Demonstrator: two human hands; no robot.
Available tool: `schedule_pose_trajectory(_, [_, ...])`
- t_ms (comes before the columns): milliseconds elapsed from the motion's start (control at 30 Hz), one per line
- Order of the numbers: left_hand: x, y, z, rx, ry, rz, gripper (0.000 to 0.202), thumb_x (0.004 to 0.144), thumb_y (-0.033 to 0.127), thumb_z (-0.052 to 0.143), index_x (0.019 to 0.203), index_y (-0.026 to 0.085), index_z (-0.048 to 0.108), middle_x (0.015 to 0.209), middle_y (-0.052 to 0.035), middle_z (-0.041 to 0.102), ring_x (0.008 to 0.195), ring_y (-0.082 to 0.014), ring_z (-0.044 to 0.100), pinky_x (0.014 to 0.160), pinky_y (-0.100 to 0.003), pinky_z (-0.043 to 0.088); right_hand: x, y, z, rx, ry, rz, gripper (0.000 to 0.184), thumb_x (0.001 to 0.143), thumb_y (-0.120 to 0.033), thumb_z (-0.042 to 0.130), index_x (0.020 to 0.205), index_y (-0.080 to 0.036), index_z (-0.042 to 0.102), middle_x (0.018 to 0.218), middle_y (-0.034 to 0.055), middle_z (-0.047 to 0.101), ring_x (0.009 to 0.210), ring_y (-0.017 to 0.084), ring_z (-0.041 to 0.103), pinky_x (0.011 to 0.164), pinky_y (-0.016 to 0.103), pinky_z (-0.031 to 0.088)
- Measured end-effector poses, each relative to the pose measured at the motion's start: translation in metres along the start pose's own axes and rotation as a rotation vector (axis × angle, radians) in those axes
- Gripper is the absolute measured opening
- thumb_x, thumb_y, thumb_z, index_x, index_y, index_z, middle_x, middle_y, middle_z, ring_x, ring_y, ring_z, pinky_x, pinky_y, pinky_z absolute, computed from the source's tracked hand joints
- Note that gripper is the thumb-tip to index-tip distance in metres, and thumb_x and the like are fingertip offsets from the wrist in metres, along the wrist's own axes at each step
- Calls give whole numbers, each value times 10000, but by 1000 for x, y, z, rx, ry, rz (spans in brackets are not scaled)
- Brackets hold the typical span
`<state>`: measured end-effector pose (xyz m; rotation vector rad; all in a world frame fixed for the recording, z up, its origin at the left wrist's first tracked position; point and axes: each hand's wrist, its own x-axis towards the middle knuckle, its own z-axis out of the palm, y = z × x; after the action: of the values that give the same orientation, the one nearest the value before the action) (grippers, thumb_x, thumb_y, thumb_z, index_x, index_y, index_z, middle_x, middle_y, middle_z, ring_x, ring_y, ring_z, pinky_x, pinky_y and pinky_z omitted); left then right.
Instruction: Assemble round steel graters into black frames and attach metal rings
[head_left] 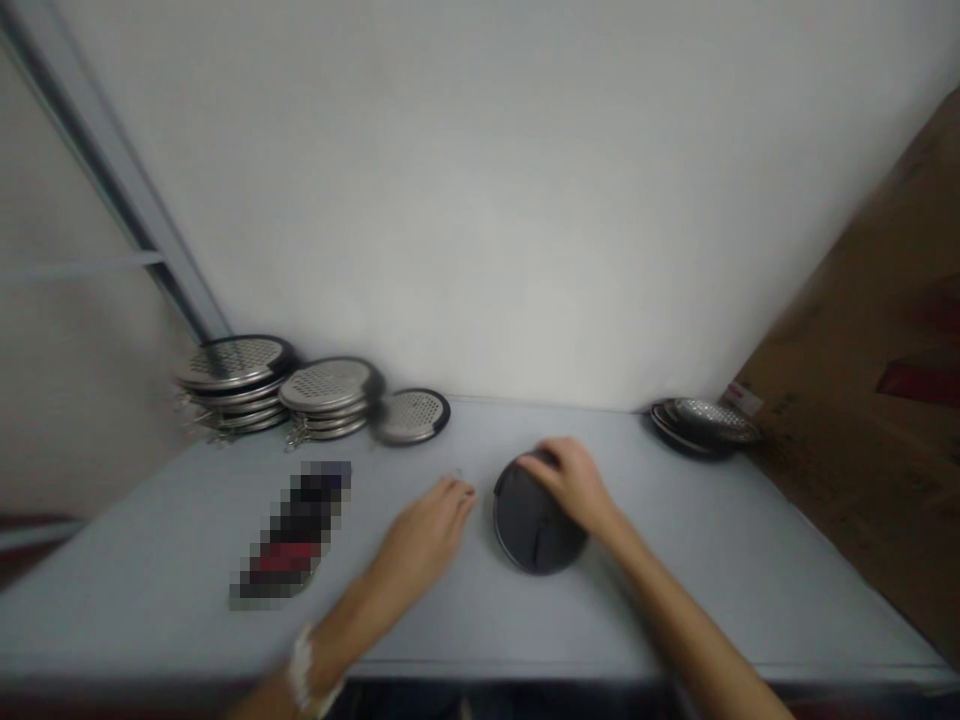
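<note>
My right hand [574, 485] grips the upper edge of a round black disc [536, 525] with a thin metal rim, fingers over the far side and thumb across its top. The dark face of the disc is towards me, with a short slit or tab low on it. To its left, my left hand [427, 530] is closed in a pinch, apart from the disc. Something tiny and pale shows at its fingertips, too blurred to name. Beyond that hand lies a single round perforated metal disc [411, 415] with a black edge.
Two stacks of similar perforated discs, one taller [236, 365] and one lower [330, 385], stand at the back left, small metal loops hanging out. More discs [705, 425] lie at the back right beside a cardboard box [862, 400]. A pixelated object [292, 535] lies left on the grey table [450, 635].
</note>
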<state>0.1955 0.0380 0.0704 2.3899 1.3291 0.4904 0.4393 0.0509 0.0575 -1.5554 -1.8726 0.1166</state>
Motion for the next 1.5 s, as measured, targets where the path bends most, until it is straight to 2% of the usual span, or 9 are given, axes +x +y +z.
schedule_pose_trajectory(133, [19, -48, -20, 311, 59, -178, 233, 994, 237, 444, 1107, 142, 625, 1156, -155, 648, 1081, -298, 638, 925, -387, 477, 19, 10, 24, -41, -135, 12, 463, 938, -601, 611, 794, -179, 738, 791, 73, 729, 740, 209, 644, 690, 287, 438])
schedule_pose_trajectory(267, [27, -74, -27, 274, -63, -168, 169, 961, 272, 509, 1029, 157, 613, 1101, -133, 650, 998, -276, 644, 885, -363, 464, 21, 7, 39, -60, -172, 10, 495, 929, -631, 603, 824, -166, 738, 849, 91, 722, 778, 207, 659, 705, 280, 433])
schedule_pose_trajectory(567, [30, -69, -9, 107, -119, -86, 133, 927, 266, 477, 879, 189, 574, 989, -117, 669, 944, -263, 640, 873, -357, 443, 8, -4, 18, 50, -42, -6, 277, 1030, -369, 526, 947, -176, 706, 954, 93, 701, 943, 230, 645, 893, 342, 453])
schedule_pose_trajectory(733, [23, -67, -5, 40, -121, -91, 112, 909, 234, 477, 851, 196, 565, 952, -113, 678, 884, -255, 645, 834, -355, 450, -27, -16, -8, 178, 48, 24, 243, 1017, -344, 506, 936, -191, 677, 907, 74, 711, 871, 216, 659, 828, 329, 498])
schedule_pose_trajectory(867, [22, -46, -7, -39, -112, -68, 123, 921, 261, 476, 867, 201, 570, 896, -68, 689, 842, -226, 653, 783, -320, 464, -48, -34, -16, 305, 53, 74, 244, 980, -339, 541, 874, -187, 700, 838, 70, 721, 784, 212, 659, 754, 326, 503])
schedule_pose_trajectory(1100, [20, 47, -7, -576, 83, 79, 110, 895, 287, 553, 853, 203, 610, 776, -5, 700, 732, -173, 665, 702, -271, 505, -46, -66, -10, 921, -68, 325, 381, 875, -533, 679, 969, -173, 764, 866, 54, 758, 779, 210, 699, 710, 307, 557])
schedule_pose_trajectory(1200, [22, 60, -5, -589, 100, 142, 115, 880, 292, 599, 963, 212, 602, 799, 0, 713, 727, -165, 666, 707, -270, 513, -45, -60, -13, 978, -39, 367, 437, 864, -592, 667, 846, -167, 766, 743, 36, 728, 710, 190, 678, 667, 292, 559])
schedule_pose_trajectory(1367, [59, 11, -18, -215, 41, 16, 199, 920, 323, 520, 1028, 201, 634, 942, -54, 736, 857, -201, 675, 799, -305, 496, -43, -41, -21, 927, -40, 402, 503, 812, -651, 693, 792, -153, 764, 694, 59, 725, 651, 190, 684, 609, 282, 566])
schedule_pose_trajectory(1500, [91, -43, -23, -91, -36, -81, 180, 704, 229, 678, 871, 164, 699, 840, -73, 729, 803, -250, 660, 755, -327, 465, -41, -38, -21, 934, -52, 394, 464, 814, -610, 704, 845, -151, 769, 737, 61, 735, 651, 180, 691, 616, 282, 570])
